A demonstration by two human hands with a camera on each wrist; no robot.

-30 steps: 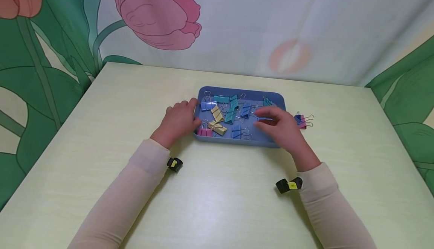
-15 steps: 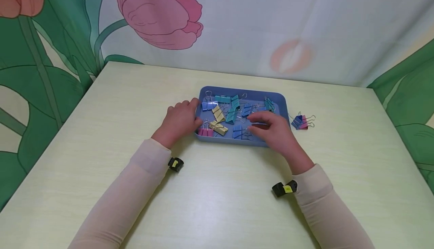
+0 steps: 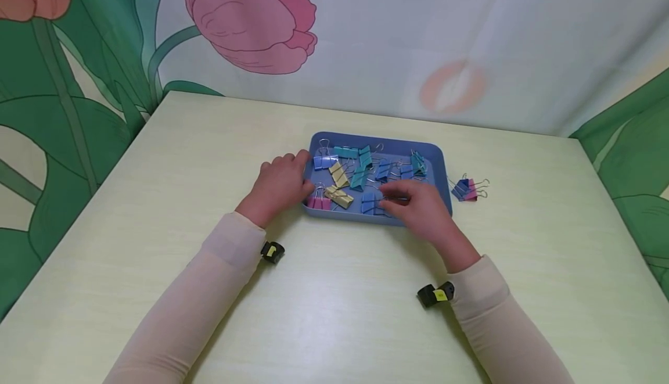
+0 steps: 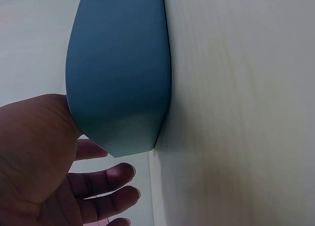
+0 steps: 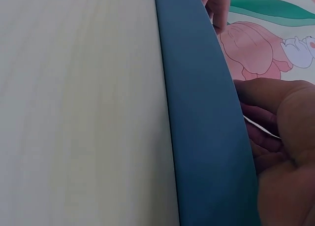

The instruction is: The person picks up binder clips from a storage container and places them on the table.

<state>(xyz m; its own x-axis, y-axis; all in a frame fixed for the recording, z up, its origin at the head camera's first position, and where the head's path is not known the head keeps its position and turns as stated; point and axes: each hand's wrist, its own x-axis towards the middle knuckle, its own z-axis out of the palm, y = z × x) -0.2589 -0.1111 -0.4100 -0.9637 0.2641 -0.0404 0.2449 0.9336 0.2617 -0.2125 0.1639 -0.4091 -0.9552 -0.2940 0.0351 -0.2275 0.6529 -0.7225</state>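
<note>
A shallow blue tray [image 3: 342, 215] on the table holds several binder clips in blue, teal, yellow and pink. My left hand [image 3: 279, 186] grips its left end, thumb over the rim; in the left wrist view the other fingers [image 4: 110, 204] hang past the end wall. My right hand [image 3: 418, 210] reaches over the front right part of the tray. Its index finger and thumb stand a little apart at the wire handles of a light-blue binder clip [image 3: 368, 203]. In the right wrist view the tray wall [image 5: 206, 117] hides those fingertips.
Outside the tray, to its right, lie a dark-blue binder clip [image 3: 461, 189] and a pink binder clip [image 3: 472, 190] close together. A teal clip [image 3: 418, 164] sits at the tray's right side. Behind the pale table [image 3: 334, 302] hangs a flowered curtain [image 3: 376, 41].
My right hand has moved left and slightly toward me, from the tray's right side to the light-blue clip, uncovering the teal and blue clips at right. My left hand stays at the rim.
</note>
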